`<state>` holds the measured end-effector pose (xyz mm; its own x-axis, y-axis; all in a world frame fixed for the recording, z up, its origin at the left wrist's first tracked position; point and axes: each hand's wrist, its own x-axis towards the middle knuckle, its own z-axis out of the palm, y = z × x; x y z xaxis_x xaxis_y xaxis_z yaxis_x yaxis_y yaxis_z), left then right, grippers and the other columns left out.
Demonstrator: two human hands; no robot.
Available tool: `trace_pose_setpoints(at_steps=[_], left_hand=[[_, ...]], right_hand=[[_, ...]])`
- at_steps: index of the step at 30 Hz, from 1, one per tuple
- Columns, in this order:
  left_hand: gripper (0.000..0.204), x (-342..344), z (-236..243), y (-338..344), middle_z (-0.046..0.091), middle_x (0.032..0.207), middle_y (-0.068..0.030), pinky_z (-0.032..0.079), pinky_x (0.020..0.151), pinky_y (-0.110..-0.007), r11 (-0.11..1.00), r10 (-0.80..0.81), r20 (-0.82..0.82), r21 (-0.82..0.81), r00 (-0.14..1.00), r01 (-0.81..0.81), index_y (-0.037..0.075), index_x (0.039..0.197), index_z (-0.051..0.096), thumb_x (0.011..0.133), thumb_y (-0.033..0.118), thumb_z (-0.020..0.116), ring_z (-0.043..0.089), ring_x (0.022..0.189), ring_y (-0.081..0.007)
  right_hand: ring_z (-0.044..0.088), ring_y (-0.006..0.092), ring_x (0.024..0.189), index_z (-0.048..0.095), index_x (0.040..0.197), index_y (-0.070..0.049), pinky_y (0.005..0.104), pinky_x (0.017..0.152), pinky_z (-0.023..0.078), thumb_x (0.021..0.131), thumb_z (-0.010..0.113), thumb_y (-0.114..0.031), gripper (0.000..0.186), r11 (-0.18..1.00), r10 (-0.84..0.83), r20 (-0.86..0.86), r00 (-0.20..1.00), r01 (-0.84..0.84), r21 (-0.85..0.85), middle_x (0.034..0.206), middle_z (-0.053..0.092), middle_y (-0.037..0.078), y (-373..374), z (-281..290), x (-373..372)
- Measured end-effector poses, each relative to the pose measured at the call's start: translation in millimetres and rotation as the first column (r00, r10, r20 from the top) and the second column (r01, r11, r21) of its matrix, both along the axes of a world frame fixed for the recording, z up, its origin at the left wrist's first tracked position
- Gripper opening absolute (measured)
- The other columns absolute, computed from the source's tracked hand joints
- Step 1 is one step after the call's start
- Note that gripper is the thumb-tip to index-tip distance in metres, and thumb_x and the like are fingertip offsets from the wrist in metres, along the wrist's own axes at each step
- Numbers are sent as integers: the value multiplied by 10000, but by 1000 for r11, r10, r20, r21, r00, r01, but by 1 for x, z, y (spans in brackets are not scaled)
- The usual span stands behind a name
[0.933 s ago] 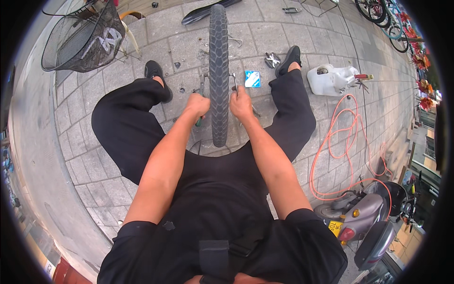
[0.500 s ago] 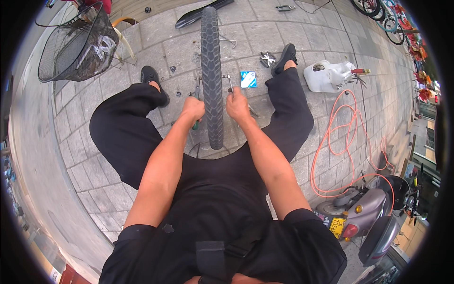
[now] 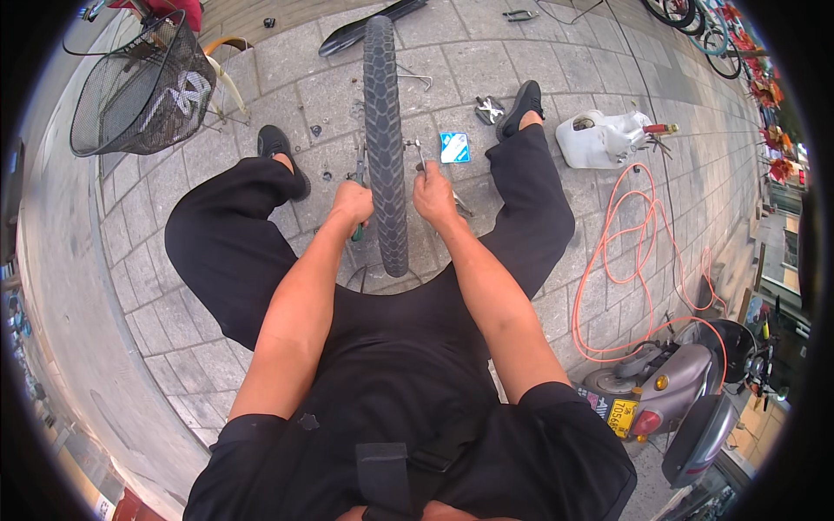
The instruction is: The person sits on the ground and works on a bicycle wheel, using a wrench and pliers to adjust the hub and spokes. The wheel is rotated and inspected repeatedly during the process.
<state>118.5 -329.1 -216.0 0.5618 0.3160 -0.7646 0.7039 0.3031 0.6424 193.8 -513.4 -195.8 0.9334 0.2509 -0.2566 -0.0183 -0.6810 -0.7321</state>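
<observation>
Wheel (image 3: 385, 148) upright between left fingers (image 3: 364, 202) clenching green-handled tool (image 3: 358, 232), right fingers (image 3: 423, 188) clenching wrench (image 3: 420, 154).

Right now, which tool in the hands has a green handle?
The green-handled tool in the left hand, left of the tyre: green pokes out below that hand. The silvery tool in the right hand shows no green.

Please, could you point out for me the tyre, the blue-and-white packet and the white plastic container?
Tyre (image 3: 385, 148), head view: middle of its tread.
Blue-and-white packet (image 3: 454, 148), head view: its upper face.
White plastic container (image 3: 597, 147), head view: middle of its body.
</observation>
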Motion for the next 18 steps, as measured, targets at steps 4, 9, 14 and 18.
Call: trace_pose_setpoints(at_steps=[4, 9, 14, 18], left_hand=[[249, 1, -3, -2, 602, 629, -145, 392, 404, -426, 1000, 2, 13, -11, 1000, -2, -88, 719, 648, 883, 100, 647, 537, 448, -236], [197, 0, -47, 4, 657, 663, -153, 463, 456, -417, 996, -89, 9, 22, 996, 89, -53, 733, 671, 901, 42, 630, 621, 500, -255], [139, -8, -70, 11, 705, 700, -158, 530, 540, -406, 991, -131, 39, 3, 991, 131, -14, 780, 694, 901, 6, 628, 700, 582, -270], [123, -12, -55, 17, 705, 704, -170, 539, 570, -427, 985, -35, 31, -169, 999, 40, -13, 820, 709, 893, 61, 643, 713, 624, -282]], right_hand=[[655, 541, 940, 538, 1167, -1, 591, 848, 507, 987, 475, -185, 266, 1000, 21, 21, 1000, -21, -6, 969, 669, 360, -2, 0, 0], [659, 542, 948, 538, 1239, 5, 583, 862, 509, 972, 486, -173, 326, 998, 24, -29, 999, -26, -57, 967, 673, 365, -1, 12, 3], [699, 467, 874, 513, 1353, 71, 531, 829, 547, 935, 517, -143, 469, 997, 63, -124, 990, -68, -41, 913, 695, 325, 5, 97, 2], [712, 252, 665, 596, 1267, 105, 404, 665, 587, 923, 574, -122, 413, 969, 119, -438, 891, -9, 246, 860, 721, 210, 9, 149, 36]])
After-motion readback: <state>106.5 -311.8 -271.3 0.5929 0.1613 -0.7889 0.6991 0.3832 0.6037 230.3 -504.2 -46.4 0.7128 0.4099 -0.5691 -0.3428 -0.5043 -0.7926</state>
